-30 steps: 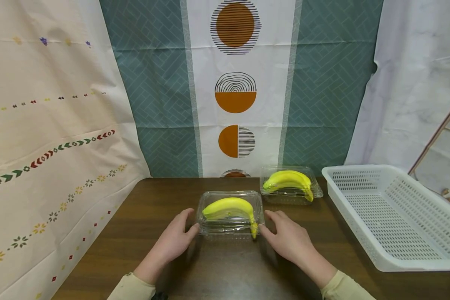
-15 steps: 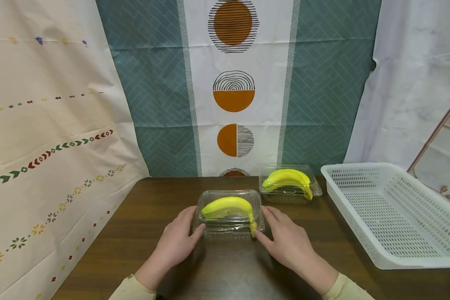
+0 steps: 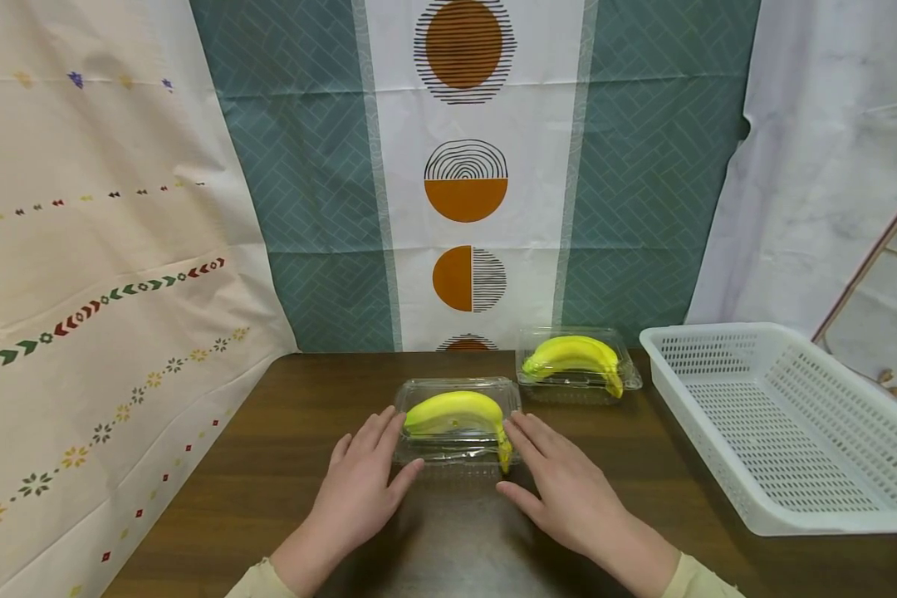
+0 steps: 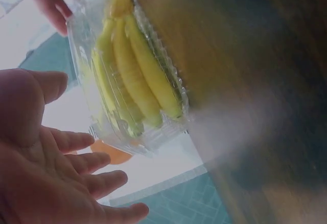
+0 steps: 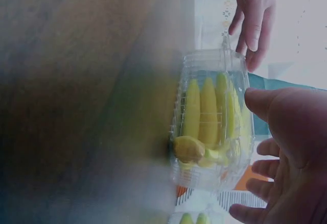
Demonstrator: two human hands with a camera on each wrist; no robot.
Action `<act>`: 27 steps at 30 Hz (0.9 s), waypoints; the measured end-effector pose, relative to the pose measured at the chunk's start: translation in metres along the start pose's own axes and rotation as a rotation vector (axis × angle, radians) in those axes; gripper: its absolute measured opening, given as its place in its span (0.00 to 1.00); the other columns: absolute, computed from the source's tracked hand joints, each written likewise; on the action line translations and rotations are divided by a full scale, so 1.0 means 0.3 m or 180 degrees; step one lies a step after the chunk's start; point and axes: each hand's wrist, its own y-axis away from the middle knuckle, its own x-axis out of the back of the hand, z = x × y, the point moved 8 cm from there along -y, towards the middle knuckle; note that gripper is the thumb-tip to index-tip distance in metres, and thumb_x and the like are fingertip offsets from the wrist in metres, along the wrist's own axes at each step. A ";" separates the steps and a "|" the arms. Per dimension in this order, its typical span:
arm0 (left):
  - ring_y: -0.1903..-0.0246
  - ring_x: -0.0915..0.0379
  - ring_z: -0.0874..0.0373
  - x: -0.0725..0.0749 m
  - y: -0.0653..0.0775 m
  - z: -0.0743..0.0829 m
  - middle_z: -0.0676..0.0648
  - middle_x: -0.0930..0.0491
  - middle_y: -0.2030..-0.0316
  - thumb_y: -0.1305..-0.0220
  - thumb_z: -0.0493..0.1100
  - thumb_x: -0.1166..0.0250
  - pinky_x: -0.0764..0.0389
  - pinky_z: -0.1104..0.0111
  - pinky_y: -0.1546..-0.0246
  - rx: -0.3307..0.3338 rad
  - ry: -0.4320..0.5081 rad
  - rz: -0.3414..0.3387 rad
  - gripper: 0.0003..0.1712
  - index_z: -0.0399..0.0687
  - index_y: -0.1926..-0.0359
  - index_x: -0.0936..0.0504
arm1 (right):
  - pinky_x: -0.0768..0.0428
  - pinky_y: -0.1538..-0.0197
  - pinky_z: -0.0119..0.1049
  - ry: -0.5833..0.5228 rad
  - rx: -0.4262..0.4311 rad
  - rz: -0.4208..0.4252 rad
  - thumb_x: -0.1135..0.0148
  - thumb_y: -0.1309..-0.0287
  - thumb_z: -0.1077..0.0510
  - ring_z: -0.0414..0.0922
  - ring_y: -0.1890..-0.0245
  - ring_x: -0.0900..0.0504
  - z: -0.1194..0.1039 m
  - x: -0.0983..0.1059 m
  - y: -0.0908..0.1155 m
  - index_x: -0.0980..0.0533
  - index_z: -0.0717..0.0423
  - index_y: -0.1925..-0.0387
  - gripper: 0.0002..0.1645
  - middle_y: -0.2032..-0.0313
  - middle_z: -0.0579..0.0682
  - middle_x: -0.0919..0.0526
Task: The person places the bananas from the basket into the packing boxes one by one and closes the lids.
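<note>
A clear plastic clamshell box [image 3: 456, 453] with a bunch of bananas [image 4: 135, 66] inside sits on the table in front of me. Its lid is down, and the banana stem points toward its near right corner. At the box's left side is my left hand [image 3: 362, 486], fingers stretched out. My right hand [image 3: 568, 486] lies at the right side, its fingers likewise straight. Both wrist views show the palms facing the box with gaps around the fingers; whether any fingertip touches the plastic I cannot tell. Neither hand grips anything.
Behind and to the right stands a second clear clamshell box [image 3: 575, 392] with bananas [image 3: 574, 357]. A white perforated plastic basket [image 3: 773, 519] stands on the right of the brown wooden table [image 3: 269, 448]. Patterned cloths [image 3: 306, 199] hang behind and at the left.
Both hands have drawn inward and lifted from the box's sides, with fingers straightening and thumbs coming away from its near corners. The box has stayed in place.
</note>
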 end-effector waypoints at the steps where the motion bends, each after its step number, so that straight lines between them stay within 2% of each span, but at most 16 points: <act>1: 0.21 0.37 0.34 0.002 0.005 0.008 0.37 0.33 0.19 0.23 0.57 0.28 0.36 0.29 0.28 -0.0026 -0.0016 -0.0008 0.42 0.39 0.20 0.28 | 0.30 0.23 0.60 0.0009 0.0048 -0.0003 0.28 0.26 0.38 0.58 0.18 0.36 -0.004 -0.001 0.002 0.33 0.58 0.17 0.49 0.17 0.57 0.34; 9: 0.19 0.39 0.36 0.005 0.036 0.057 0.38 0.34 0.18 0.23 0.61 0.29 0.35 0.31 0.27 -0.0236 -0.0303 -0.0040 0.42 0.39 0.22 0.25 | 0.32 0.21 0.59 0.0110 0.0317 0.0013 0.30 0.25 0.38 0.58 0.17 0.37 -0.033 -0.004 0.015 0.33 0.58 0.17 0.48 0.17 0.58 0.35; 27: 0.20 0.38 0.36 -0.009 0.062 0.083 0.38 0.32 0.19 0.23 0.63 0.30 0.35 0.31 0.27 -0.0363 -0.0482 -0.0156 0.41 0.43 0.21 0.24 | 0.32 0.22 0.60 0.0081 0.0430 0.0007 0.30 0.25 0.38 0.58 0.18 0.35 -0.062 -0.011 0.024 0.31 0.58 0.17 0.47 0.19 0.59 0.32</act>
